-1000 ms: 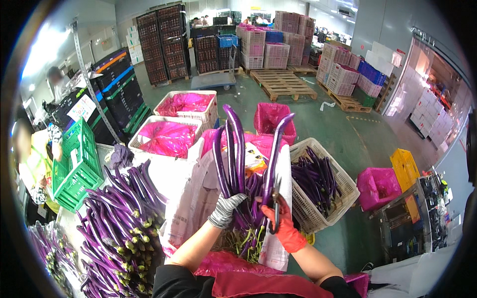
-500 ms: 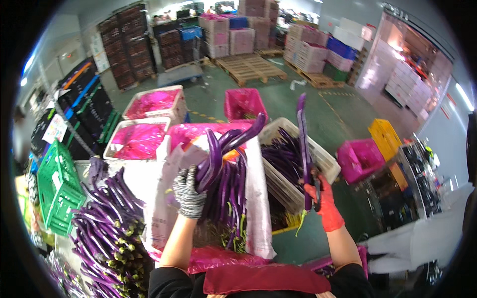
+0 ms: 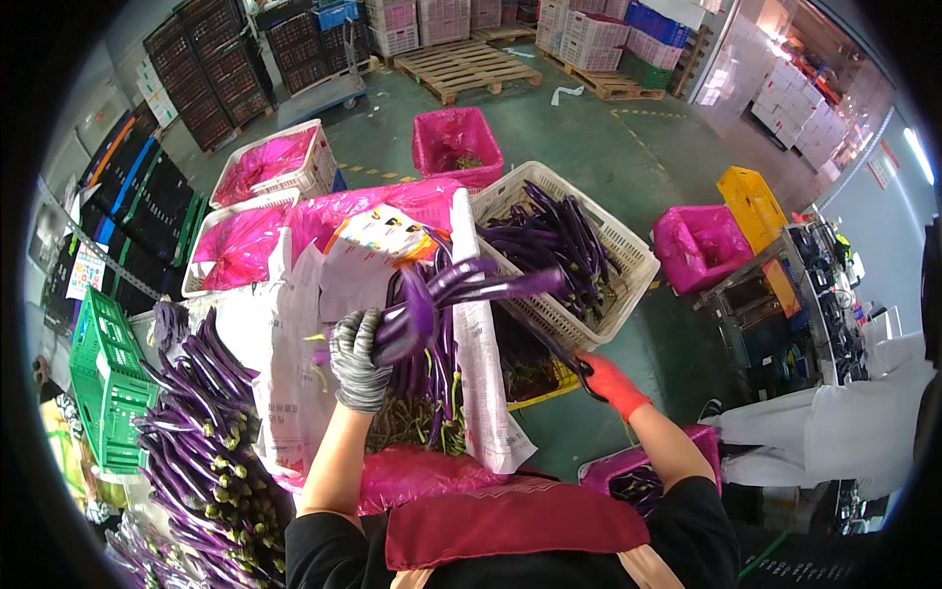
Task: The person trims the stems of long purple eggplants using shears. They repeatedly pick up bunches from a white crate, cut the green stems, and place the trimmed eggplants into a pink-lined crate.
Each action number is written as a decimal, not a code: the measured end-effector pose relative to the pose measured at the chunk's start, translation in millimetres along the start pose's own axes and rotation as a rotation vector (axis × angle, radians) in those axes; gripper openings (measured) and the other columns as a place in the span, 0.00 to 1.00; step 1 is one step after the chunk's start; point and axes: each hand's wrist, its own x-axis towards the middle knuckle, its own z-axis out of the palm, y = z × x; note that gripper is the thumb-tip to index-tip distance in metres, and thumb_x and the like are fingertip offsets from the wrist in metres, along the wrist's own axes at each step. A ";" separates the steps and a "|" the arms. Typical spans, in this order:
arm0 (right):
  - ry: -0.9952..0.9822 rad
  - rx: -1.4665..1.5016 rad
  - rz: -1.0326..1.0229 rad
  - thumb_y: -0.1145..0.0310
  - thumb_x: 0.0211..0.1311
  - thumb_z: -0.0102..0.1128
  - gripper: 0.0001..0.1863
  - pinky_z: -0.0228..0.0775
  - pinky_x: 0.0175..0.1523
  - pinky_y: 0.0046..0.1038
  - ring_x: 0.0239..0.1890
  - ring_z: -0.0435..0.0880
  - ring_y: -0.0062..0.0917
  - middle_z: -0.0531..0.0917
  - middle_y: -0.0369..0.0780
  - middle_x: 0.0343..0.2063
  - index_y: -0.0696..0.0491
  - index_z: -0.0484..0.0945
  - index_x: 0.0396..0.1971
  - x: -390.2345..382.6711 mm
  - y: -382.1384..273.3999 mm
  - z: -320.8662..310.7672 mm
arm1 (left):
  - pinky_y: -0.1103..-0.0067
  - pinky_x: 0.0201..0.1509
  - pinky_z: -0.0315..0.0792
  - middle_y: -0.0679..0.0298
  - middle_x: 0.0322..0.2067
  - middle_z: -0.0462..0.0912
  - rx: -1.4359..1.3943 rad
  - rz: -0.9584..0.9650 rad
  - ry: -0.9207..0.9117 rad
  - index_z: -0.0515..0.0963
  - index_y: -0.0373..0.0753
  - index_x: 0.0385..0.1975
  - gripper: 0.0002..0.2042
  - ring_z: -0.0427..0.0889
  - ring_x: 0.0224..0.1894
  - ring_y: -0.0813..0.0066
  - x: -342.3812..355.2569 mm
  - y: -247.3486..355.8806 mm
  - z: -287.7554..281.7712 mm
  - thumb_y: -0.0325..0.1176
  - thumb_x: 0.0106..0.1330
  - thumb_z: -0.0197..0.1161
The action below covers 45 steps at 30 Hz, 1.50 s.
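My left hand (image 3: 361, 361), in a grey striped glove, grips several long purple eggplants (image 3: 422, 306) above a paper-lined box. The free ends of some point right and blur with motion. My right hand (image 3: 616, 387), in a red glove, is closed around a slanting eggplant (image 3: 538, 330); a bit of green stem shows below the hand. Also in that hand is a black tool (image 3: 587, 379) that looks like scissors, its blades not clearly seen. Beneath my left hand, more eggplants (image 3: 444, 365) lie in the box, between white paper flaps (image 3: 481, 388) and pink plastic film (image 3: 422, 481).
A heap of eggplants (image 3: 201, 422) lies to the left, beside a green crate (image 3: 113, 393). Right of the box stands a white crate (image 3: 628, 280) of eggplants. Pink-lined bins (image 3: 456, 123) and a yellow crate (image 3: 751, 201) stand farther off. Another person in white (image 3: 834, 427) is at right.
The view has tipped downward. The eggplant in my right hand has swung from upright to slanting left, toward the box. The bunch in my left hand has tilted to the right.
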 end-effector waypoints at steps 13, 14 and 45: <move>-0.404 1.503 -0.270 0.83 0.58 0.53 0.23 0.67 0.53 0.23 0.48 0.74 0.23 0.71 0.39 0.52 0.58 0.64 0.55 54.0 -197.7 -10.2 | 0.75 0.42 0.75 0.59 0.30 0.79 -1.746 -1.113 -0.285 0.74 0.33 0.38 0.19 0.79 0.33 0.68 32.3 26.4 -4.8 0.35 0.49 0.68; -0.322 1.268 -0.239 0.83 0.58 0.53 0.24 0.67 0.54 0.24 0.51 0.73 0.24 0.69 0.40 0.55 0.58 0.64 0.56 47.4 -219.3 -5.0 | 0.74 0.44 0.74 0.58 0.31 0.78 -1.953 -1.143 -0.308 0.73 0.33 0.39 0.21 0.78 0.35 0.67 31.3 22.9 -3.4 0.37 0.48 0.68; -0.138 0.948 -0.239 0.85 0.51 0.55 0.32 0.64 0.34 0.14 0.30 0.71 0.12 0.72 0.31 0.49 0.51 0.64 0.59 31.1 -334.6 43.8 | 0.73 0.48 0.75 0.58 0.36 0.80 -1.981 -1.136 -0.295 0.72 0.35 0.44 0.26 0.80 0.39 0.68 -3.2 -9.1 -36.0 0.44 0.48 0.71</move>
